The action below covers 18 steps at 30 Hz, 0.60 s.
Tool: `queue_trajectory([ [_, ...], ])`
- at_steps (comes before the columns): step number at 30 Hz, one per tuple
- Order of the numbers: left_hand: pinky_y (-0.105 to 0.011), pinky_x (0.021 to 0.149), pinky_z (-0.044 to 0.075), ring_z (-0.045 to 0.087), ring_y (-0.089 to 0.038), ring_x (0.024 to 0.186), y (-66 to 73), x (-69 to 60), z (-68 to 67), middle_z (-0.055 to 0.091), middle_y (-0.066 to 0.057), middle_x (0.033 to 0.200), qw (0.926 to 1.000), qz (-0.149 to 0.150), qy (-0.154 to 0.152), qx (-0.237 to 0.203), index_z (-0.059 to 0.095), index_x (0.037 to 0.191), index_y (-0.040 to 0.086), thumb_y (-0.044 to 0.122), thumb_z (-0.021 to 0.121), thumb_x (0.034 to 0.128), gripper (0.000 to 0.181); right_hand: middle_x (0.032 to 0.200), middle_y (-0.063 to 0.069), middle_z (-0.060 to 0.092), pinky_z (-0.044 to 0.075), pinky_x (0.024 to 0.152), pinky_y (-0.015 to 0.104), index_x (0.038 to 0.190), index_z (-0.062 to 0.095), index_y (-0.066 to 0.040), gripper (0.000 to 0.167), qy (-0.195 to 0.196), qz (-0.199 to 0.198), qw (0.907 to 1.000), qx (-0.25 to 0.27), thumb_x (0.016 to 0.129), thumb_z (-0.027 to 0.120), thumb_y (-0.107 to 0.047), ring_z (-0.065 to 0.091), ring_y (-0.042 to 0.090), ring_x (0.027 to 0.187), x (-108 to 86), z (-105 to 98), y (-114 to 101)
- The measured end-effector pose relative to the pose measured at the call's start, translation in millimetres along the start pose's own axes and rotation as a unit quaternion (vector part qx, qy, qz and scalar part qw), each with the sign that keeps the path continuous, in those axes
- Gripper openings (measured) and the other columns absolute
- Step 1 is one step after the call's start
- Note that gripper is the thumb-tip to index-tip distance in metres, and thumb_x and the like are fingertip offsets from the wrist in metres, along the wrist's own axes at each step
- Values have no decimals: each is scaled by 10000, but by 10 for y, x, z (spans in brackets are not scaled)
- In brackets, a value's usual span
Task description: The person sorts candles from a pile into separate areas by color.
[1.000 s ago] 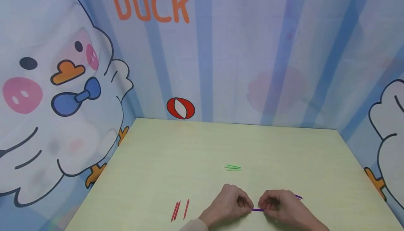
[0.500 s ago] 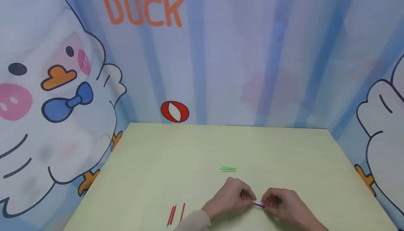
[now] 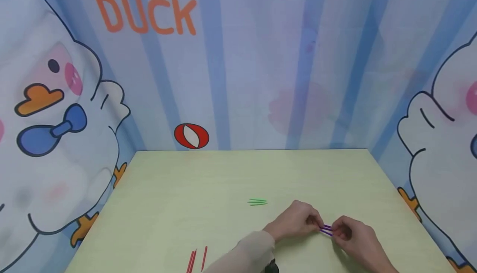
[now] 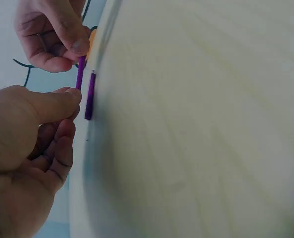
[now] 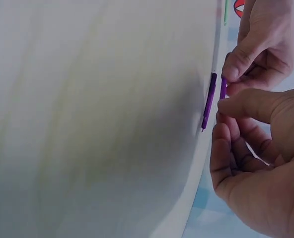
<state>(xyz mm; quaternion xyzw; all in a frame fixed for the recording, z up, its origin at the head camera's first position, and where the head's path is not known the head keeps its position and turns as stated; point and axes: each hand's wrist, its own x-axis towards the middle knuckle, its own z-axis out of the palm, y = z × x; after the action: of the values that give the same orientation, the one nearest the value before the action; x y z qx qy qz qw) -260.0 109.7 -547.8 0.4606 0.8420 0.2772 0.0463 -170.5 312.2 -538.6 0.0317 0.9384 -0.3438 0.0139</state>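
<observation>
My left hand [image 3: 297, 221] and right hand [image 3: 359, 237] face each other at the table's front right. Between them, a thin purple stick [image 4: 80, 73] is pinched by thumb and fingers of each hand, one hand at either end. Both fingertip grips hide its ends. Close by, more purple lies on the table: a purple stick [image 5: 209, 101] with a thin tip shows beside the held one in both wrist views. In the head view several purple lines crowd together between the fingertips, and which one is held there is hard to tell.
Green sticks [image 3: 257, 202] lie grouped near the table's middle. Red sticks [image 3: 204, 258] lie at the front left, partly cut off by the frame's lower edge. A printed duck curtain [image 3: 253, 57] stands behind the pale table [image 3: 186, 182].
Both hands have moved right and slightly away with the purple stick, over to the other purple sticks. The head view has turned to the right.
</observation>
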Motion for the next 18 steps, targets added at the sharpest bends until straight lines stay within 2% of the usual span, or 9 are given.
queue_trajectory([
  [3,-27,752,460,570,152,768,-13,77,87,776,187,897,10000,-11,-12,-29,873,1040,184,106,865,975,101,832,-39,701,521,670,249,970,745,-91,176,30,111,9999,-56,888,853,21,640,143,786,4,2,54],
  [7,-26,752,471,578,151,768,-34,107,143,776,170,905,9999,-20,-53,-143,866,1053,172,88,854,975,115,820,-25,695,517,672,259,962,740,-80,161,-87,312,9995,27,888,841,22,638,149,778,15,42,84],
  [12,-25,748,481,588,147,768,-25,123,135,790,131,931,9997,-48,-90,-199,859,1075,144,61,844,974,131,819,-24,692,521,672,253,954,738,-73,165,-107,196,9997,22,879,844,28,640,150,779,16,53,99],
  [18,-27,744,472,583,131,779,-11,140,127,733,165,893,9998,-172,-102,-52,866,1068,168,83,867,970,129,820,-36,691,516,684,245,946,741,-92,174,-35,88,10000,-15,879,853,23,634,143,787,11,36,99],
])
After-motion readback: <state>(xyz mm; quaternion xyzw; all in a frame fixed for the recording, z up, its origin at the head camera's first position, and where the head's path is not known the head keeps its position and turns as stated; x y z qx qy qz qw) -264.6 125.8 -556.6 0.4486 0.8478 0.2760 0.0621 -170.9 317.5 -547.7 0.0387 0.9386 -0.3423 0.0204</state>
